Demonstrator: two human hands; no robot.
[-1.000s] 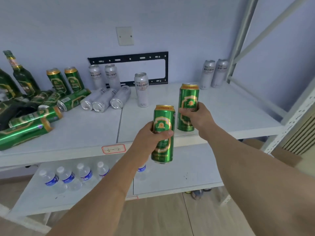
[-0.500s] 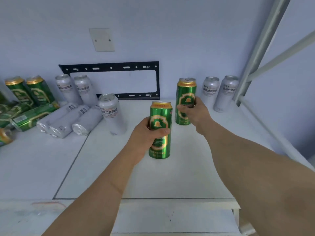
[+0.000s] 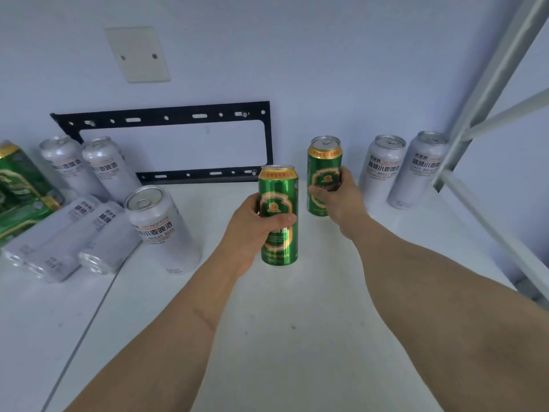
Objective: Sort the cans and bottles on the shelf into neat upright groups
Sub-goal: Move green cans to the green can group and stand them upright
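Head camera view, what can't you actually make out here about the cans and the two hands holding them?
- Whether the green can in the right hand touches the shelf: hand covers its base.
- Middle label of the green can in the left hand: fingers cross it.
- Green cans at far left: cut by the frame edge, count unclear.
- Rightmost silver can: partly behind the shelf post.
- Small label print: too fine.
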